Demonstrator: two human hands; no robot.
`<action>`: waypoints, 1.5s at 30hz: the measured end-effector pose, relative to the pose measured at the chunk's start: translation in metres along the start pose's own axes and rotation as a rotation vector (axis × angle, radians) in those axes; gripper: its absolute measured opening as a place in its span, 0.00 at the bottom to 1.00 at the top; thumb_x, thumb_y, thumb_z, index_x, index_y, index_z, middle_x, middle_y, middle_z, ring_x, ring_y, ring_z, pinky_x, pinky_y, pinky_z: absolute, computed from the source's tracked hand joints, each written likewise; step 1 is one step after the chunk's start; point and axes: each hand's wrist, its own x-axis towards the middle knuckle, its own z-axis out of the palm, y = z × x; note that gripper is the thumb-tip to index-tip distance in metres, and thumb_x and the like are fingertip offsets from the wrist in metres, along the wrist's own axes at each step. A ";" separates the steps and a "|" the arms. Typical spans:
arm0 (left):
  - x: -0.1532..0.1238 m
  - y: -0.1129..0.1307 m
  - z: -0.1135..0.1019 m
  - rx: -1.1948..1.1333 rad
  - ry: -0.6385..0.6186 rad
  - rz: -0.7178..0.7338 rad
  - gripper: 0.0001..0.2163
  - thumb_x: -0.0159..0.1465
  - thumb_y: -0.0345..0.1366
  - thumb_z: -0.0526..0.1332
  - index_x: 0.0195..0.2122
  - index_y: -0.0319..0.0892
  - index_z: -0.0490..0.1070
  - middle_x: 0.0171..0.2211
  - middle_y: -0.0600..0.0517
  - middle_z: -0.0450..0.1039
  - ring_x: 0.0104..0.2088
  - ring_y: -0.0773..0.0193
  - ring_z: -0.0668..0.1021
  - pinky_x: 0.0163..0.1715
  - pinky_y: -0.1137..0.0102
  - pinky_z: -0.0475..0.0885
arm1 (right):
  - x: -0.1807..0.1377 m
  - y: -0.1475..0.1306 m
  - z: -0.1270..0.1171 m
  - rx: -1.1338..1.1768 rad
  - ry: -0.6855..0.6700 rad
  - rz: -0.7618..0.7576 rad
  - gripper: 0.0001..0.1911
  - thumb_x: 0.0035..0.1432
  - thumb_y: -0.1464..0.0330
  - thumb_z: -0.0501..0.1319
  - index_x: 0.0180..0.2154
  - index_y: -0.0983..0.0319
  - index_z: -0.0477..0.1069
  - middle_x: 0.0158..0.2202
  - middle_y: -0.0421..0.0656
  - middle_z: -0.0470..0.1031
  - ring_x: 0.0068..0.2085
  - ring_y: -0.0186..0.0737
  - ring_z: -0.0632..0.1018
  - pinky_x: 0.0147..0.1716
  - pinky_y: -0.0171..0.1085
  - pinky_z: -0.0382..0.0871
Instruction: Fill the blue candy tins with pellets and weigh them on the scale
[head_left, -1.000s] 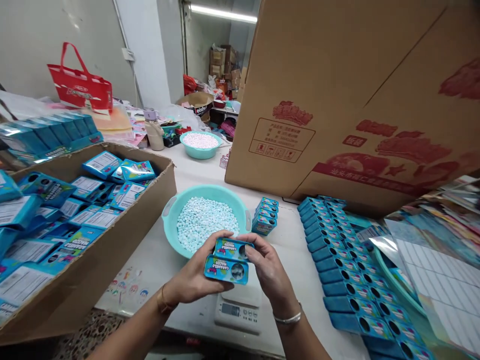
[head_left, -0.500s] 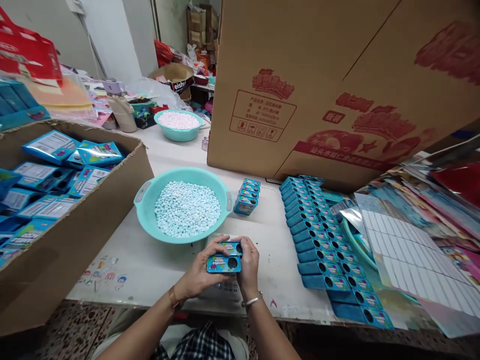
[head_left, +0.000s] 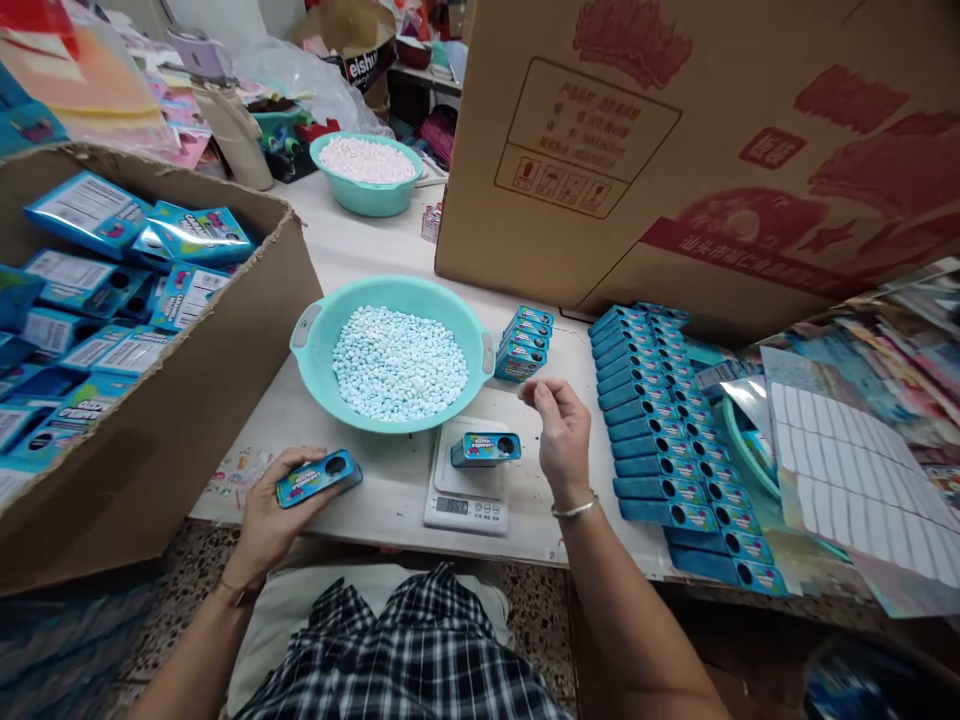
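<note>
My left hand (head_left: 264, 515) grips a small blue candy box (head_left: 309, 484) with a round dark hole in its top, near the table's front edge. Another blue candy box (head_left: 472, 458) stands upright on a white digital scale (head_left: 491, 523) with a lit display. To the right of the scale, my right hand (head_left: 562, 440) is raised with fingertips pinched together; whatever may be between them is too small to make out. Behind the scale sits a turquoise basin (head_left: 315, 375) of pale blue candies (head_left: 401, 365). A short row of blue boxes (head_left: 523, 345) stands just beyond my right fingertips.
On the left, an open carton (head_left: 225, 350) holds many blue packs. Two long rows of blue boxes (head_left: 652, 430) line the right side. A large printed carton (head_left: 585, 230) blocks the back. Farther off is a basin of pale pink candies (head_left: 367, 160). Printed sheets (head_left: 847, 450) lie at right.
Both hands were together around two boxes over the scale. Now one box stands on the scale, my left hand has moved left with the other, and my right hand has moved right and away.
</note>
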 end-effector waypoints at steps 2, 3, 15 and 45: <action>0.005 -0.008 0.000 -0.001 0.039 0.004 0.18 0.55 0.42 0.70 0.44 0.44 0.71 0.47 0.48 0.73 0.50 0.54 0.76 0.55 0.58 0.71 | 0.020 -0.010 0.011 -0.010 -0.119 -0.035 0.11 0.62 0.59 0.60 0.36 0.59 0.75 0.34 0.42 0.75 0.37 0.39 0.74 0.43 0.41 0.69; 0.007 -0.011 0.000 -0.005 0.044 0.009 0.18 0.55 0.42 0.70 0.44 0.44 0.71 0.47 0.48 0.73 0.50 0.54 0.76 0.55 0.58 0.71 | 0.029 -0.014 0.018 -0.014 -0.180 -0.043 0.11 0.61 0.58 0.61 0.36 0.59 0.76 0.34 0.42 0.75 0.37 0.38 0.74 0.42 0.40 0.69; -0.032 0.037 -0.007 0.180 0.254 0.295 0.34 0.52 0.37 0.72 0.60 0.47 0.63 0.57 0.45 0.67 0.60 0.47 0.69 0.64 0.50 0.62 | 0.048 -0.001 0.005 0.040 -0.177 0.066 0.11 0.58 0.58 0.64 0.34 0.59 0.77 0.32 0.41 0.77 0.34 0.36 0.76 0.39 0.39 0.71; 0.161 0.214 0.052 1.267 -0.591 0.808 0.20 0.59 0.21 0.56 0.52 0.41 0.69 0.42 0.45 0.73 0.42 0.53 0.75 0.38 0.63 0.66 | 0.066 0.004 0.169 1.232 -0.075 0.860 0.12 0.66 0.68 0.53 0.29 0.62 0.67 0.22 0.39 0.73 0.23 0.33 0.73 0.24 0.31 0.70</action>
